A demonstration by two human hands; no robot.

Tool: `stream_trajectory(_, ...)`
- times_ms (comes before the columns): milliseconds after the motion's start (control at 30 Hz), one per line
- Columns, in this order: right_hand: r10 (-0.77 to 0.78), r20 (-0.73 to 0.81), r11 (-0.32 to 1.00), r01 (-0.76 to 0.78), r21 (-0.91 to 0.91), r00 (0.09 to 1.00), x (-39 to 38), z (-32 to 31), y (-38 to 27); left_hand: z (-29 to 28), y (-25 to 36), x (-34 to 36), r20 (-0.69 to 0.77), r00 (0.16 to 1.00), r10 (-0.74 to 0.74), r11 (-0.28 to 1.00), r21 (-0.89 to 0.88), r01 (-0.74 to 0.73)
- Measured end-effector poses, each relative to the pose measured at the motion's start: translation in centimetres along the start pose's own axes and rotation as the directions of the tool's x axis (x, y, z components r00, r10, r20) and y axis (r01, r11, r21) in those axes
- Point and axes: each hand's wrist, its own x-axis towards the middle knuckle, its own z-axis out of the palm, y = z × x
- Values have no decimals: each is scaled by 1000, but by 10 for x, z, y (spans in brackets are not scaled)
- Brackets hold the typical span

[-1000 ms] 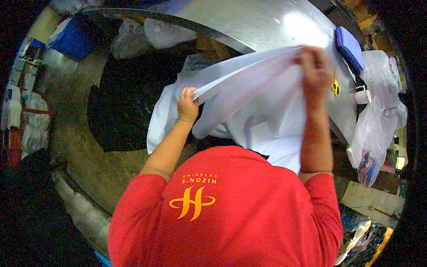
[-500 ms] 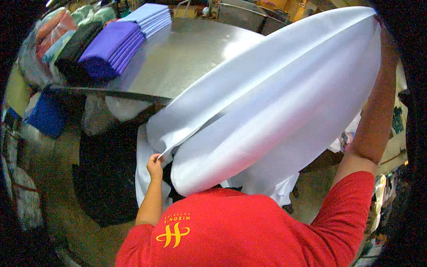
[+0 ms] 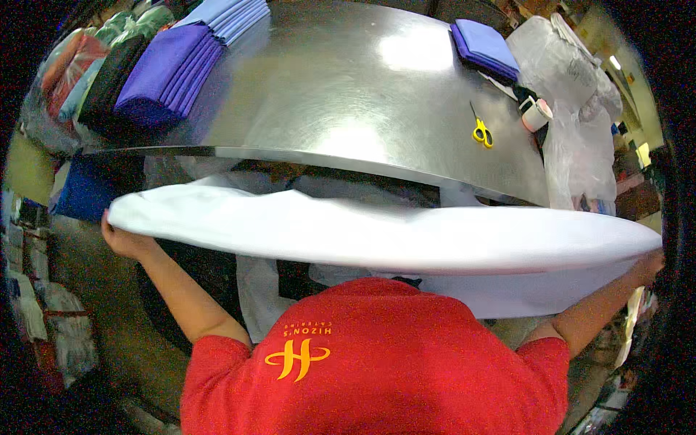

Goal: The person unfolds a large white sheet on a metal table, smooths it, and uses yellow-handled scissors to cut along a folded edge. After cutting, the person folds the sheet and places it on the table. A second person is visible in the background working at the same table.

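A long white cloth (image 3: pixel 362 228) is stretched sideways between my two hands, in front of the metal table's near edge. My left hand (image 3: pixel 125 238) grips its left end, fingers closed around the edge. At the far right my right hand (image 3: pixel 647 267) holds the other end; its fingers are partly hidden and near the dark rim of the picture. The cloth's upper part looks folded over, and lower folds hang down beneath it, with some white fabric (image 3: pixel 257 290) showing below near my body.
On the metal table (image 3: pixel 304 87), folded purple cloths (image 3: pixel 167 76) and light blue cloths (image 3: pixel 225 18) are stacked at left beside bagged fabrics (image 3: pixel 72 61). At right lie folded blue cloths (image 3: pixel 486 47), yellow-handled scissors (image 3: pixel 482 133), a tape roll (image 3: pixel 536 114) and clear plastic bags (image 3: pixel 565 72).
My right hand has come down from high up at the right, and my left hand has moved out to the left. The cloth went from slanting upward to nearly level, uncovering the table's right side.
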Motion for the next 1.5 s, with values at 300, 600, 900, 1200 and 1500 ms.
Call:
stream_trajectory(300,483,560,875,-356,-327,673,-296,124,179,116,-171,-62,272,827,-491,407,911,-58)
stream_trajectory(600,368,627,921,-178,-346,687,-334,155,144,74,-188,-94,215,787,-578,236,968,-92)
stream_trajectory(900,397,656,884,-75,-461,642,-355,199,138,89,-185,-89,298,828,-474,213,952,-221)
stream_trajectory(1200,365,663,907,-87,-413,654,-361,210,162,104,-194,-89,261,871,-416,99,965,-242)
stream_trajectory(1500,276,753,890,138,-435,598,-347,205,220,150,-220,-92,180,916,-359,31,983,-181)
